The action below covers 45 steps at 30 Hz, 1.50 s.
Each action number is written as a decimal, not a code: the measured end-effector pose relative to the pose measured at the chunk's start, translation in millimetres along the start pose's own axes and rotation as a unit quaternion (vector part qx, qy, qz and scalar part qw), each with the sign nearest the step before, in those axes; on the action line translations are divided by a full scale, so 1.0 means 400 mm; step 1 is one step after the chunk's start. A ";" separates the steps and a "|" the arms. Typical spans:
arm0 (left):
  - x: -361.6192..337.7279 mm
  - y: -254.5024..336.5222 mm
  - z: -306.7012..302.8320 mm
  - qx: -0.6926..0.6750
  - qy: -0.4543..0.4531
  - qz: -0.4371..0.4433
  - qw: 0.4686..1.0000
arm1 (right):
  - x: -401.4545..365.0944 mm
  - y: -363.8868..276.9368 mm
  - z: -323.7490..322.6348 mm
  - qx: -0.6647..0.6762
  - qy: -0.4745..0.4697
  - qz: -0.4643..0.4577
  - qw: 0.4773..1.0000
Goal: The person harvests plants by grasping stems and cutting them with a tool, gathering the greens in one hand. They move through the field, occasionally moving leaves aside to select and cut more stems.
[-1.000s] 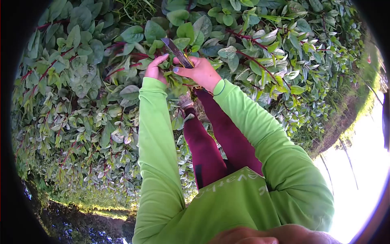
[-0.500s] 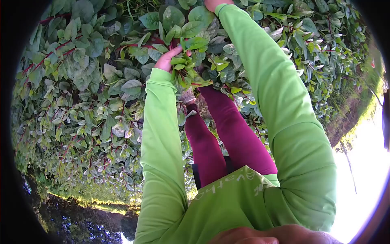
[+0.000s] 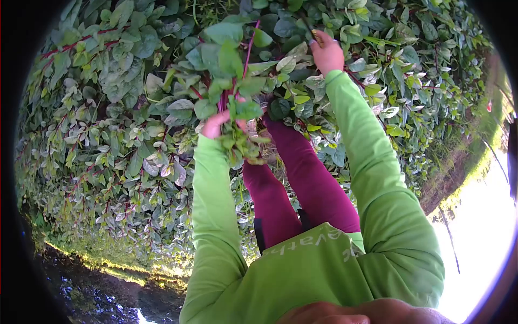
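My left hand (image 3: 217,123) is closed around a bunch of Malabar spinach (image 3: 233,70), with reddish-purple stems and broad green leaves. Leaves cover part of the fingers, and the cut-looking stem ends and small leaves hang toward my legs. My right hand (image 3: 327,53) grips a knife (image 3: 316,36) by its banded yellowish-brown handle. The knife's dark, thin blade points up and left toward the plants, its tip hard to make out among the leaves. A gap of foliage separates the two hands.
Dense leafy plants (image 3: 118,162) with red stems surround me on both sides and ahead. My legs (image 3: 313,167) stand among them. Grassy ground (image 3: 458,162) borders the plants at the right, and a bright sunlit strip runs along the lower left.
My left hand has drawn the bunch toward my body, and long leafy stems now show in it. My right hand has come back into fuller view, showing the knife.
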<state>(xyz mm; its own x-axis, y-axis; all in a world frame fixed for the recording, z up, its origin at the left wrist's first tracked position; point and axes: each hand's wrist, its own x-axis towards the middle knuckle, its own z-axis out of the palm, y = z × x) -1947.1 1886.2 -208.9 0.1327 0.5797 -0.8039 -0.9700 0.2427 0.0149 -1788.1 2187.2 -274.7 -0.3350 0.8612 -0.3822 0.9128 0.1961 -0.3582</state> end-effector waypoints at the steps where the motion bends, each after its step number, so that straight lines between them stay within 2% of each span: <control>1: -0.045 -0.035 -0.036 -0.001 -0.007 -0.012 1.000 | -0.017 -0.039 -0.006 0.057 0.097 -0.027 0.993; 2: -0.095 -0.072 -0.070 0.000 -0.014 -0.026 1.000 | -0.024 -0.089 -0.008 0.062 0.096 -0.028 0.993; 4: -0.220 -0.136 -0.034 -0.032 0.047 0.004 0.998 | -0.044 -0.211 -0.006 0.106 -0.015 -0.050 0.993; 6: -0.305 -0.243 -0.088 -0.124 -0.004 0.047 0.991 | -0.086 -0.369 0.043 0.077 -0.047 -0.212 0.973; 7: -0.336 -0.261 -0.079 -0.128 -0.002 0.053 0.990 | -0.094 -0.424 0.114 0.086 -0.097 -0.296 0.946; 8: -0.362 -0.274 -0.065 -0.159 -0.042 0.105 0.981 | -0.113 -0.494 0.177 0.081 -0.150 -0.338 0.925; 9: -0.382 -0.286 -0.063 -0.188 -0.080 0.158 0.966 | -0.132 -0.552 0.259 0.109 -0.144 -0.356 0.917; 10: -0.400 -0.299 -0.074 -0.192 -0.073 0.162 0.965 | -0.149 -0.601 0.340 0.137 -0.139 -0.371 0.908; 12: -0.431 -0.323 -0.106 -0.257 -0.093 0.207 0.939 | -0.145 -0.706 0.450 0.093 -0.219 -0.237 0.942; 13: -0.455 -0.335 -0.128 -0.262 -0.043 0.194 0.944 | -0.115 -0.737 0.488 0.073 -0.257 -0.202 0.942; 14: -0.463 -0.337 -0.128 -0.270 -0.031 0.196 0.942 | -0.108 -0.753 0.522 0.050 -0.297 -0.164 0.939; 15: -0.464 -0.323 -0.118 -0.275 0.004 0.242 0.930 | -0.138 -0.737 0.549 0.109 -0.200 -0.172 0.958; 16: -0.454 -0.313 -0.115 -0.279 0.032 0.290 0.915 | -0.171 -0.729 0.536 0.145 -0.172 -0.199 0.954; 17: -0.447 -0.329 -0.147 -0.296 -0.022 0.324 0.898 | -0.202 -0.707 0.507 0.145 -0.229 -0.195 0.942; 18: -0.439 -0.313 -0.152 -0.302 -0.032 0.329 0.894 | -0.245 -0.693 0.428 0.142 -0.282 -0.193 0.929; 20: -0.414 -0.269 -0.149 -0.261 0.035 0.330 0.907 | -0.344 -0.610 0.341 0.124 -0.285 -0.236 0.921; 21: -0.395 -0.246 -0.154 -0.199 -0.029 0.339 0.919 | -0.400 -0.564 0.273 0.177 -0.295 -0.236 0.909; 22: -0.373 -0.235 -0.150 -0.203 -0.034 0.342 0.917 | -0.448 -0.513 0.208 0.215 -0.271 -0.307 0.887; 26: -0.315 -0.220 -0.137 -0.207 -0.027 0.291 0.934 | -0.572 -0.372 -0.028 0.145 -0.367 -0.318 0.862; 28: -0.297 -0.202 -0.114 -0.213 -0.042 0.186 0.958 | -0.618 -0.340 -0.101 0.146 -0.420 -0.327 0.834; 29: -0.291 -0.197 -0.089 -0.229 -0.034 0.167 0.958 | -0.644 -0.334 -0.124 0.143 -0.442 -0.316 0.827; 30: -0.294 -0.194 -0.084 -0.225 -0.036 0.164 0.960 | -0.665 -0.332 -0.142 0.140 -0.464 -0.304 0.820; 32: -0.302 -0.194 -0.080 -0.244 0.013 0.024 0.969 | -0.700 -0.303 -0.126 0.141 -0.445 -0.325 0.822; 34: -0.301 -0.199 -0.107 -0.202 -0.023 0.000 0.979 | -0.698 -0.307 -0.130 0.142 -0.427 -0.345 0.824; 36: -0.315 -0.215 -0.121 -0.206 0.041 -0.016 0.978 | -0.671 -0.308 -0.126 0.119 -0.524 -0.328 0.777; 37: -0.322 -0.213 -0.121 -0.202 0.042 -0.021 0.978 | -0.638 -0.301 -0.110 0.140 -0.558 -0.302 0.760; 38: -0.333 -0.207 -0.119 -0.174 0.021 -0.003 0.984 | -0.601 -0.284 -0.079 0.197 -0.519 -0.302 0.775; 39: -0.336 -0.196 -0.117 -0.144 -0.003 0.018 0.989 | -0.558 -0.285 -0.052 0.238 -0.418 -0.248 0.841; 40: -0.335 -0.189 -0.122 -0.114 -0.030 0.037 0.992 | -0.522 -0.272 -0.006 0.206 -0.266 -0.196 0.921; 41: -0.349 -0.201 -0.138 -0.109 0.049 0.015 0.993 | -0.467 -0.285 -0.002 0.152 -0.205 -0.191 0.948; 42: -0.373 -0.207 -0.146 -0.112 0.052 0.008 0.992 | -0.421 -0.242 0.059 0.096 -0.176 -0.203 0.958; 43: -0.387 -0.197 -0.153 -0.090 0.046 0.006 0.995 | -0.387 -0.227 0.105 0.023 -0.220 -0.142 0.965; 44: -0.390 -0.176 -0.158 -0.064 0.036 0.009 0.997 | -0.360 -0.194 0.159 0.022 -0.215 -0.147 0.965; 45: -0.401 -0.168 -0.160 -0.083 0.034 0.019 0.996 | -0.349 -0.142 0.214 -0.028 -0.259 -0.147 0.954</control>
<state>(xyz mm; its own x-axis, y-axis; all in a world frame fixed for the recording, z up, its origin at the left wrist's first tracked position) -1916.2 1726.9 -119.0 0.0859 0.5303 -0.8434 -0.9951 0.0864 -0.0471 -1813.2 2015.9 -273.9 -0.6363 0.4211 -0.6464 0.7675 0.4309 -0.4747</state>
